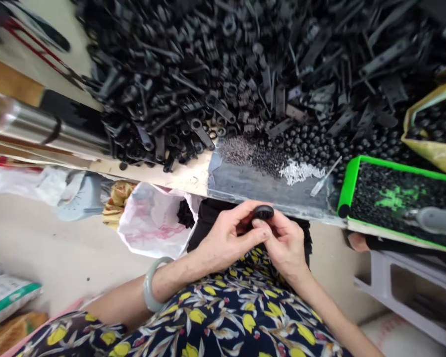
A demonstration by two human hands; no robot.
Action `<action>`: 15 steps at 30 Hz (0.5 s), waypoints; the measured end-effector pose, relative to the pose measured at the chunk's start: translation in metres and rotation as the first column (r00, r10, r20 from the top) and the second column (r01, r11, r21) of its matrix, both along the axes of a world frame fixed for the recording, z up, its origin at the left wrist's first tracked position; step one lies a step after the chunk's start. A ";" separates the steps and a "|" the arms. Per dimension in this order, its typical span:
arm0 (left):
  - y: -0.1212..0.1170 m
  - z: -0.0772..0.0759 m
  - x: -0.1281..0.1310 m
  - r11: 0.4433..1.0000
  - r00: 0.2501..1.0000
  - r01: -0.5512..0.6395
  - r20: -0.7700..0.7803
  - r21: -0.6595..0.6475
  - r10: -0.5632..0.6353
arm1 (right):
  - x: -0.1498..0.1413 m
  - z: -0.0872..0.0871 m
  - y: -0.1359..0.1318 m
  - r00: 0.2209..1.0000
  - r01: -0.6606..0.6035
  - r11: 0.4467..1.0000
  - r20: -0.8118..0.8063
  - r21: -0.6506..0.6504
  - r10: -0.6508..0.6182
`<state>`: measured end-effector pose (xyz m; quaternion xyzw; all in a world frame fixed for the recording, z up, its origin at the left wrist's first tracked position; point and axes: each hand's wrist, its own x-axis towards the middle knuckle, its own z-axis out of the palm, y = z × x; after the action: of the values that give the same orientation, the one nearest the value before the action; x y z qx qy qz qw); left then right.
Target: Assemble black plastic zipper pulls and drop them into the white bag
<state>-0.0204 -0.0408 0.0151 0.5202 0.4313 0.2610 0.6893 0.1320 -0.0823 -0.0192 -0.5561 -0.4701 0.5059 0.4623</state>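
Note:
Just in front of the bench edge, my two hands meet around a small black plastic part (263, 213) with a rounded end. My left hand (230, 233), with a pale bangle (148, 287) on its wrist, pinches it from the left. Fingers and thumb of my right hand (286, 243) close on it from the right. The lower portion of the part is hidden by my fingers. Beyond my hands, small metal pieces (238, 151), white plastic bits (301, 171) and a thin screwdriver (325, 177) lie on the grey bench surface (241, 183).
A large heap of black plastic parts (215, 64) covers the bench. At the right are a green-rimmed tray (351, 183) and an open yellowish bag (431, 148). A steel cylinder (37, 121) lies left. Below are a white plastic bag (141, 223) and a grey stool (379, 277).

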 end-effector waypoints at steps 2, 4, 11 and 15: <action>0.001 -0.004 0.001 1.000 1.000 -0.018 0.003 -0.018 0.018 | 0.000 -0.004 0.001 0.999 0.000 0.999 -0.044 -0.034 -0.002; 0.005 -0.009 -0.002 0.999 1.000 -0.004 0.022 -0.054 0.005 | 0.002 -0.007 0.008 0.990 -0.020 0.996 -0.143 -0.085 0.008; 0.020 -0.014 -0.024 0.983 0.982 -0.177 0.060 -0.043 0.179 | 0.010 -0.006 0.055 0.931 -0.048 0.998 -0.363 -0.046 0.028; 0.019 -0.013 -0.022 0.995 0.997 -0.074 -0.028 0.065 0.076 | 0.007 -0.006 0.062 0.937 -0.055 0.997 -0.349 -0.044 0.036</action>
<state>-0.0425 -0.0216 0.0023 0.5295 0.4523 0.2927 0.6553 0.1389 -0.0206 -0.0250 -0.4590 -0.3803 0.6192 0.5112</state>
